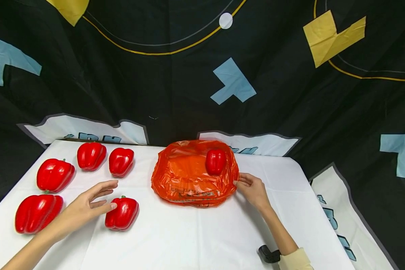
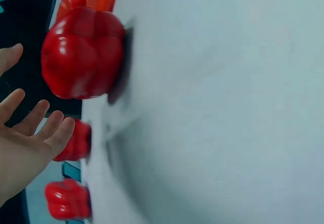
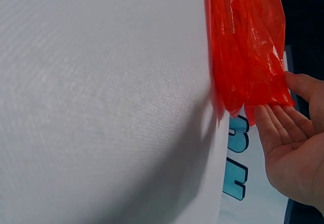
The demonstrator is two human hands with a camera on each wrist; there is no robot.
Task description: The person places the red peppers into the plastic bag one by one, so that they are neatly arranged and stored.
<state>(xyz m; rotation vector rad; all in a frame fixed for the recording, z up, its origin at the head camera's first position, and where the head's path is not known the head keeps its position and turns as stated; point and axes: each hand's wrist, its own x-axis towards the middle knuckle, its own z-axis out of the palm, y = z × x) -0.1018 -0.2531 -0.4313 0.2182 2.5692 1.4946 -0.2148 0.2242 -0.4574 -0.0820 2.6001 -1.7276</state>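
While our left hand (image 1: 84, 208) hovers open at the nearest red pepper (image 1: 122, 213), our right hand (image 1: 253, 189) pinches the orange bag's (image 1: 189, 176) edge.

From the head view, print on the bag is too crumpled to read, and one pepper (image 1: 216, 161) rests on it. At the left wrist our fingers (image 2: 45, 133) spread beside the pepper, blurred. At the right wrist our fingertips (image 3: 276, 125) hold the bag's edge.
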